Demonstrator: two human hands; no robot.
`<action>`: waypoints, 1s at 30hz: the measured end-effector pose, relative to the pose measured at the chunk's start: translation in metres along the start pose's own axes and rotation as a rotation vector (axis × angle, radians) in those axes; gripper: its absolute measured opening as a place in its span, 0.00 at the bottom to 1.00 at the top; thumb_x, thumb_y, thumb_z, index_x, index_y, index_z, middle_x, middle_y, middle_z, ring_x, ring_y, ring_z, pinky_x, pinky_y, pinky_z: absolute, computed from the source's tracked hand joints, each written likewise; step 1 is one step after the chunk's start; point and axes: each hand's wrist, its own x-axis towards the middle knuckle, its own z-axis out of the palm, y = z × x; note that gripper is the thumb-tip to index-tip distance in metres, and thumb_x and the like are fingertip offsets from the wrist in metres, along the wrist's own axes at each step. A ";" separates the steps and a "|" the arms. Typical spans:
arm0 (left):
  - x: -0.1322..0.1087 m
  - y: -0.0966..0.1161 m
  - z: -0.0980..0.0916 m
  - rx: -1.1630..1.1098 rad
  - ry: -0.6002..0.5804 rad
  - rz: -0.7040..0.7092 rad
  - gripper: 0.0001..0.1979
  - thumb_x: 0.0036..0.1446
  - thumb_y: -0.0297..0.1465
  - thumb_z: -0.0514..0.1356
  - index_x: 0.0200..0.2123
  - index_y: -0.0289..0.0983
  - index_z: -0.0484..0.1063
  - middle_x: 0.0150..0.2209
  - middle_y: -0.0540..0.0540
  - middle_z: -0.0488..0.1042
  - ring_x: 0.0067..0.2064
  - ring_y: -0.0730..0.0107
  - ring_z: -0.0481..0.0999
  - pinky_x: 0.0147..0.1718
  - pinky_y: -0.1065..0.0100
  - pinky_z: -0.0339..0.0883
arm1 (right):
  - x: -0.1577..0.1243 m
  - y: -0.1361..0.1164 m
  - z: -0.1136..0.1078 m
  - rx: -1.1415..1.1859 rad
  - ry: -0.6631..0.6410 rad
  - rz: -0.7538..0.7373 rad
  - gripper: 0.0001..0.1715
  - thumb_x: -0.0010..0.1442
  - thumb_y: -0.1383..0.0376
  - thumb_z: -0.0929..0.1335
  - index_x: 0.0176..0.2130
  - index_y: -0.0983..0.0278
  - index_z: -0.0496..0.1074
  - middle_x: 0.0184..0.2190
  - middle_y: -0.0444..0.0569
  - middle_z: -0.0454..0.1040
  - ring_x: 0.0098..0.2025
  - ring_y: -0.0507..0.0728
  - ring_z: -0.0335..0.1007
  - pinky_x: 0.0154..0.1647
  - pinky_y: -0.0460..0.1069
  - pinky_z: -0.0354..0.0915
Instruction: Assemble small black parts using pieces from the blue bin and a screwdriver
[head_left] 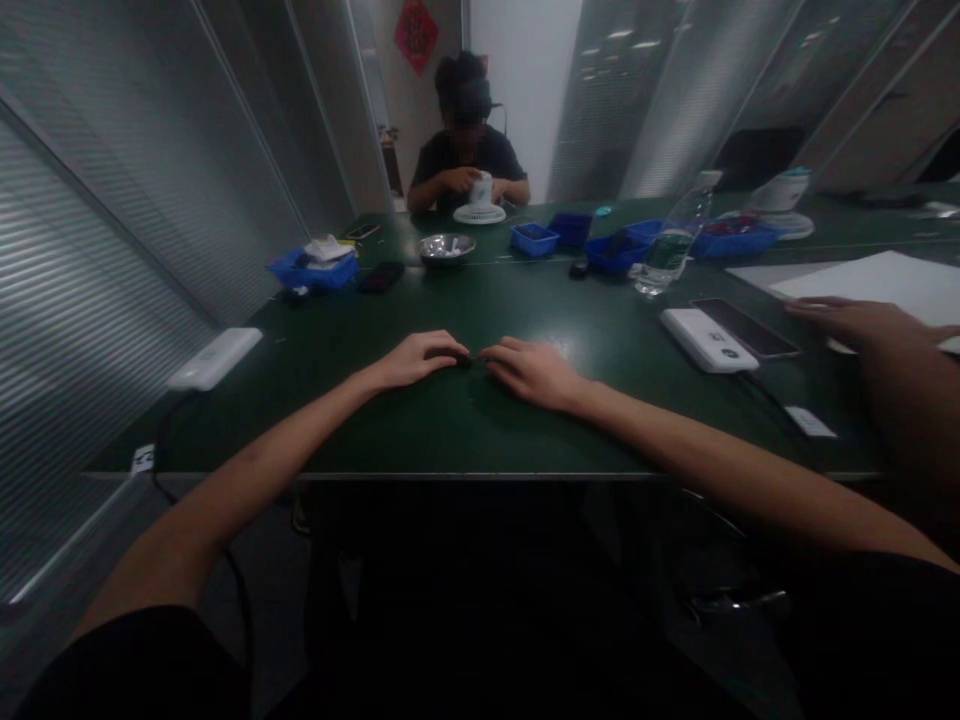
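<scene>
My left hand [416, 360] rests on the green table [420, 430], its fingers closed round a small black object [462, 359] whose kind I cannot make out. Just to the right, my right hand [534, 372] lies low over the table with thumb and fingertips drawn together. A thin dark bit [482, 358] shows at those fingertips, too small to name. Only a narrow gap separates the two hands, and whether the dark pieces join across it is unclear.
White power banks [709, 340] with cables lie left and right. A phone [742, 328], water bottle [675, 240], metal bowl [447, 250] and several blue trays [534, 240] stand farther back. At right, another person's hand [862, 322] touches white paper [885, 285]; someone opposite handles a white fan [480, 213].
</scene>
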 end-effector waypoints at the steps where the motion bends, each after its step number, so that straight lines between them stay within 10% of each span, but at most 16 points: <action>1: 0.000 -0.001 -0.001 0.018 -0.001 -0.001 0.15 0.72 0.36 0.60 0.56 0.41 0.80 0.52 0.40 0.79 0.54 0.57 0.78 0.58 0.54 0.70 | 0.000 0.000 0.000 0.001 -0.001 0.000 0.22 0.78 0.58 0.60 0.63 0.62 0.72 0.50 0.53 0.76 0.39 0.56 0.71 0.36 0.50 0.61; 12: -0.028 -0.064 -0.062 0.298 0.132 -0.228 0.16 0.68 0.37 0.60 0.55 0.40 0.79 0.54 0.40 0.77 0.56 0.53 0.75 0.61 0.52 0.66 | -0.001 -0.001 -0.002 0.031 0.007 -0.002 0.22 0.78 0.58 0.61 0.63 0.62 0.72 0.52 0.54 0.76 0.39 0.56 0.72 0.36 0.50 0.62; 21: -0.096 -0.112 -0.135 0.567 0.621 -0.962 0.10 0.62 0.28 0.62 0.45 0.34 0.80 0.45 0.37 0.80 0.50 0.51 0.76 0.56 0.56 0.66 | -0.001 0.000 -0.002 0.029 -0.007 -0.005 0.22 0.78 0.58 0.60 0.63 0.62 0.72 0.52 0.54 0.76 0.40 0.56 0.72 0.37 0.50 0.62; 30: -0.116 -0.113 -0.143 0.567 0.766 -1.160 0.05 0.65 0.27 0.63 0.41 0.29 0.77 0.40 0.40 0.78 0.51 0.53 0.71 0.58 0.53 0.63 | -0.001 0.001 -0.001 0.021 -0.002 -0.023 0.23 0.78 0.58 0.60 0.63 0.62 0.72 0.53 0.54 0.76 0.39 0.56 0.72 0.37 0.50 0.62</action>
